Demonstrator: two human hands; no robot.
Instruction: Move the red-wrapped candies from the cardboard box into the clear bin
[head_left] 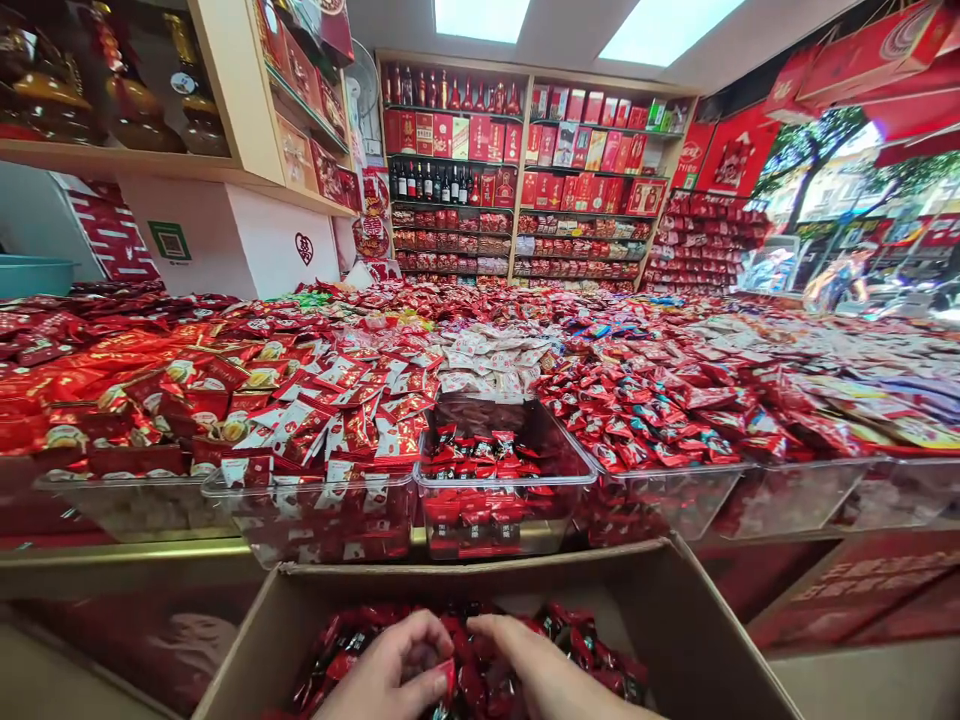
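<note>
Standing behind the person, I watched both hands sunk into an open cardboard box (pixel 675 640) of red-and-black wrapped candies (pixel 592 650). The left hand (pixel 394 670) was curled narrow, its fingers (pixel 431 685) pinched around a few candies. The right hand (pixel 536 672) lay palm-down on the heap, fingers together and slightly bent toward the left hand, touching the wrappers; whether it gripped anything I could not tell. The candies lay directly under and just ahead of both hands, jumbled with no common long axis, too many to count. Neither hand was nearer; they met almost at the middle of the box.

Straight ahead, just past the box's far wall, stood one clear plastic bin (pixel 506 480), roughly half filled with matching dark-wrapped candies. It sat in a row of clear bins on the desk (pixel 112 552); I counted about six across the front edge, the others heaped with red sweets. Behind spread a broad field of wrapped sweets, and two bays of wall shelves (pixel 525 170) held bottles and red gift boxes.
</note>
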